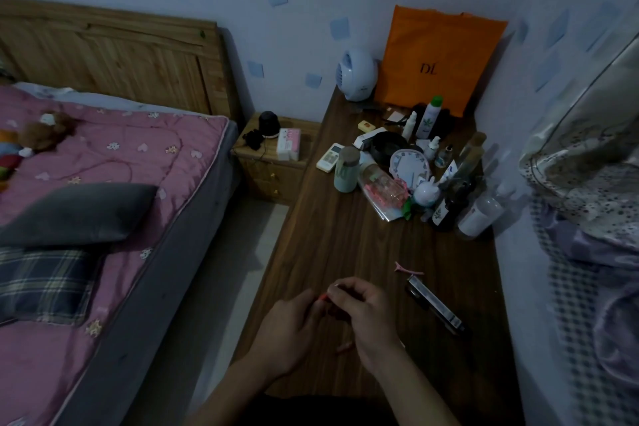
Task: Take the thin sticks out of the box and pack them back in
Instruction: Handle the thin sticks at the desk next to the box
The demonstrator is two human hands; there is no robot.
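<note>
My left hand [290,325] and my right hand [363,308] meet over the near part of the wooden desk [339,245]. Their fingers close together on a small red-ended piece [323,297], which looks like the end of the thin sticks. The fingers hide most of it. The long narrow dark box [435,304] lies on the desk just right of my right hand, apart from it. A short pale stick-like piece [344,348] lies on the desk below my right hand.
A pink hair clip [408,269] lies beyond the box. Bottles, a small clock [409,164], a cup and an orange bag [435,59] crowd the far end of the desk. The bed [103,183] runs along the left, and bedding is piled at the right.
</note>
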